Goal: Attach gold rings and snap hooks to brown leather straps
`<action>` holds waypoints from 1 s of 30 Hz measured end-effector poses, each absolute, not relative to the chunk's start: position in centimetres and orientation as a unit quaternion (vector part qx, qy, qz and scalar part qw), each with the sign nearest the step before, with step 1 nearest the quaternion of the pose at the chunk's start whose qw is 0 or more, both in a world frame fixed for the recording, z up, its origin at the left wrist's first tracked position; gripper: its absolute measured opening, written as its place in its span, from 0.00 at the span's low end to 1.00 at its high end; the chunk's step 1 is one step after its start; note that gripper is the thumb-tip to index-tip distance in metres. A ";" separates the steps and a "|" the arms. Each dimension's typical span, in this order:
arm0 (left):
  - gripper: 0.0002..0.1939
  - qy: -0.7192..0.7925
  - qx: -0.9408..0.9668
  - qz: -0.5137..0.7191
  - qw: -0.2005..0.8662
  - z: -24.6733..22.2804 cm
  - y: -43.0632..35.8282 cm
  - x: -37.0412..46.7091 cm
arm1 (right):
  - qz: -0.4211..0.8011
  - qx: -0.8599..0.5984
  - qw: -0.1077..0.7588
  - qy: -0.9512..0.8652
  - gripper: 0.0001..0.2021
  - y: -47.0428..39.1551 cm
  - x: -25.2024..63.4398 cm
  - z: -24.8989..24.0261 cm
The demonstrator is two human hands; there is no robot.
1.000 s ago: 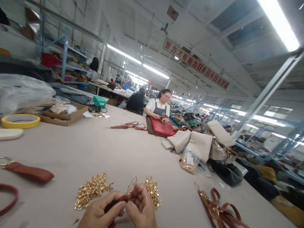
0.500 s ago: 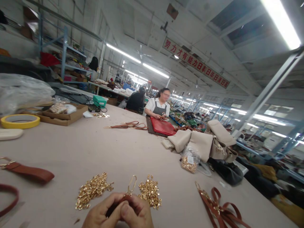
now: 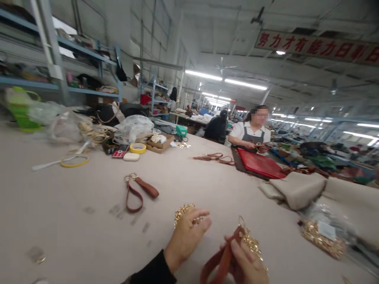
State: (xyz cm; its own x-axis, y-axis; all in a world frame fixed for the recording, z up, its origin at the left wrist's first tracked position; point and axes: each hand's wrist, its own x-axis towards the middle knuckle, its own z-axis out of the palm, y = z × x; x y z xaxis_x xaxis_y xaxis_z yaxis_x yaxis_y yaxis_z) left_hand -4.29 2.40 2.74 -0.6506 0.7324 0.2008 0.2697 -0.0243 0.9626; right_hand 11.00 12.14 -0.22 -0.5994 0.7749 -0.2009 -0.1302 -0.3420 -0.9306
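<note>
My left hand (image 3: 186, 233) is over the left pile of small gold metal pieces (image 3: 179, 213). Its thumb and fingers are apart, and nothing shows between them; part of the pile is hidden beneath it. In my right hand (image 3: 249, 262) is a brown leather strap (image 3: 220, 263), folded into a loop and pinched near its upper end. A gold metal ring (image 3: 242, 221) sticks up from that end. Behind the right hand lies the other pile of gold pieces (image 3: 254, 244), partly covered by it.
Two finished-looking brown loop straps (image 3: 146, 187) lie farther left. Yellow tape (image 3: 137, 148), a cardboard tray (image 3: 161, 145) and plastic bags stand beyond. More straps (image 3: 211, 157) are near a red leather piece (image 3: 260, 163) before a seated person. Beige bags (image 3: 304, 189) and a bag of gold pieces (image 3: 324, 236) sit right.
My hands were together on the strap's ring end; the left has let go and moved left to the gold pile. The right keeps the strap. The camera view has turned left.
</note>
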 end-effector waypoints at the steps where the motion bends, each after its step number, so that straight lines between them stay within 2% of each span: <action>1: 0.14 0.717 0.364 0.582 0.122 2.9 2.1 -5.4 | 0.742 -0.340 0.336 -0.470 0.22 13.6 11.8 0.4; 3: 0.15 0.802 0.340 0.491 -0.013 3.0 1.4 -7.8 | 0.716 -0.348 0.430 -0.426 0.19 16.9 14.0 1.7; 5: 0.18 0.869 0.301 0.378 -0.111 2.9 0.7 -10.4 | 0.657 -0.339 0.571 -0.357 0.12 20.5 17.0 3.0; 7: 0.20 0.915 0.249 0.283 -0.147 2.4 0.0 -12.6 | 0.595 -0.320 0.670 -0.309 0.07 23.5 20.1 3.9; 9: 0.23 0.940 0.223 0.210 -0.150 1.8 -0.4 -14.1 | 0.571 -0.332 0.698 -0.274 0.11 25.3 22.5 4.3; 12: 0.25 0.958 0.225 0.137 -0.115 0.9 -0.8 -15.2 | 0.588 -0.390 0.657 -0.266 0.10 25.2 22.7 3.5; 14: 0.24 0.962 0.225 0.117 -0.100 0.6 -0.8 -15.4 | 0.592 -0.404 0.597 -0.362 0.14 23.3 20.5 2.5; 16: 0.23 0.962 0.229 0.112 -0.101 0.6 -0.8 -15.3 | 0.564 -0.384 0.494 -0.539 0.20 20.2 17.4 1.5; 18: 0.21 0.960 0.239 0.110 -0.099 0.8 -0.7 -15.2 | 0.500 -0.314 0.340 -0.732 0.15 16.7 14.1 0.7; 20: 0.21 0.958 0.251 0.109 -0.086 1.2 -0.5 -14.9 | 0.391 -0.183 0.248 -0.867 0.10 13.3 11.2 0.2; 23: 0.22 0.956 0.258 0.122 -0.068 1.8 -0.2 -14.3 | 0.224 -0.050 0.202 -0.952 0.13 9.8 7.7 -0.2; 26: 0.18 0.955 0.251 0.142 -0.076 2.2 -0.2 -14.0 | 0.098 -0.017 0.189 -0.977 0.12 8.1 5.0 -0.9; 28: 0.19 0.956 0.243 0.146 -0.074 2.2 -0.5 -14.0 | 0.053 -0.009 0.193 -0.980 0.07 7.9 3.9 -1.5; 30: 0.20 0.958 0.241 0.146 -0.055 2.0 -0.7 -14.1 | 0.039 -0.007 0.200 -0.979 0.07 8.0 3.4 -2.0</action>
